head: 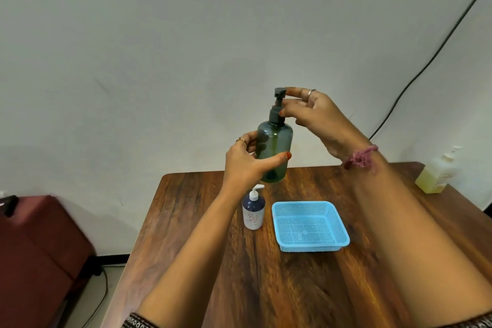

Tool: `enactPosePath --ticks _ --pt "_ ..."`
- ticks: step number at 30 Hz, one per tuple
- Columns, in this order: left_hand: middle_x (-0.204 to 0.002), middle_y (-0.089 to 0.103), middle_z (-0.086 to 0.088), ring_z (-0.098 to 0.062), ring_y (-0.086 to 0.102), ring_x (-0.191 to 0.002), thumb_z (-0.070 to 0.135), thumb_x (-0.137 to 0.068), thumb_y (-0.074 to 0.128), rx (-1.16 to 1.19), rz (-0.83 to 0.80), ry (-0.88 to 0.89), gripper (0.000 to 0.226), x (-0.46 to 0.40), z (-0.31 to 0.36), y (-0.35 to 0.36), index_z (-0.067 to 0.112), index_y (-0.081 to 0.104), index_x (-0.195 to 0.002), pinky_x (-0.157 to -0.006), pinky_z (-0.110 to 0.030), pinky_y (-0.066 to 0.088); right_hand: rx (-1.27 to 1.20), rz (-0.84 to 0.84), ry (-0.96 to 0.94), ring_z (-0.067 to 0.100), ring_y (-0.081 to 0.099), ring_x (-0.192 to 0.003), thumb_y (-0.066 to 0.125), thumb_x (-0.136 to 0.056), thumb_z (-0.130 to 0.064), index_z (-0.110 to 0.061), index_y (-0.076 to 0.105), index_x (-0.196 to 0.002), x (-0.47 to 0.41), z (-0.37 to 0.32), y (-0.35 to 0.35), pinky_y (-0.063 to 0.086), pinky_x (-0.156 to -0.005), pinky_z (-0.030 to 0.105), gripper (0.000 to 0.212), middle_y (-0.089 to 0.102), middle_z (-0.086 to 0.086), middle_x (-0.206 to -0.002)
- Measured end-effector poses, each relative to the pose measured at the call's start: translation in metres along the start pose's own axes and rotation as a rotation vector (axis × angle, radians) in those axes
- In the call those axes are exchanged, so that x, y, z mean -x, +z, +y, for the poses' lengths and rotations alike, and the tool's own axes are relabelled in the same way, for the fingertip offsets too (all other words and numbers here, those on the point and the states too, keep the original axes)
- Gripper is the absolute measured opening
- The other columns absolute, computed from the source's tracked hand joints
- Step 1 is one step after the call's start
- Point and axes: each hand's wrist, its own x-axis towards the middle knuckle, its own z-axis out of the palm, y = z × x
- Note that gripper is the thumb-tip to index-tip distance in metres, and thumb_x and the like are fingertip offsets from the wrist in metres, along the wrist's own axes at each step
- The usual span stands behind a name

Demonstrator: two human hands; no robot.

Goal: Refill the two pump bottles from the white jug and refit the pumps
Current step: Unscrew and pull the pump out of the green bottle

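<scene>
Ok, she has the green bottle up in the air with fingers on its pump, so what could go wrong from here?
1. The translucent green plastic pump bottle is held above the wooden table by the left hand alone; twisting force from the right hand on the dark pump head might make it slip.
2. The small white-pumped bottle and blue mesh basket sit right below, so a dropped bottle would likely hit them.
</scene>
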Motion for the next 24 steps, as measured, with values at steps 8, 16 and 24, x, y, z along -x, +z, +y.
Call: enactPosePath --ticks 8,16,24 --pt "-0.119 0.056 0.008 -0.008 0.055 -0.106 0.031 -0.067 0.085 -0.009 -0.011 0.009 0.073 0.0016 0.002 0.0013 0.018 0.049 -0.129 -0.076 -0.01 0.05 -0.052 0.038 0.008 0.011 0.065 -0.1 0.065 -0.086 -0.014 -0.017 0.054 -0.123 0.0059 -0.0019 0.0012 0.046 -0.077 0.022 0.039 0.071 -0.002 -0.104" --pt "-0.112 0.055 0.014 0.004 0.056 -0.095 0.033 -0.066 0.085 -0.021 -0.014 0.011 0.07 -0.002 0.0043 0.0035 0.023 0.049 -0.124 -0.068 -0.004 0.047 0.053 0.107 -0.003 0.011 0.064 -0.094 0.077 -0.077 -0.024 -0.017 0.047 -0.127 0.0038 -0.0023 0.0037 0.048 -0.076 0.022 0.059 0.067 0.0 -0.099" --pt "-0.114 0.054 0.013 0.005 0.055 -0.093 0.035 -0.066 0.085 -0.042 -0.008 0.005 0.073 -0.003 0.0032 0.0091 0.02 0.049 -0.128 -0.068 -0.005 0.047 0.135 0.075 0.003 0.01 0.061 -0.096 0.079 -0.075 -0.033 -0.019 0.037 -0.136 0.0059 -0.0041 0.002 0.049 -0.075 0.018 0.076 0.063 -0.001 -0.105"
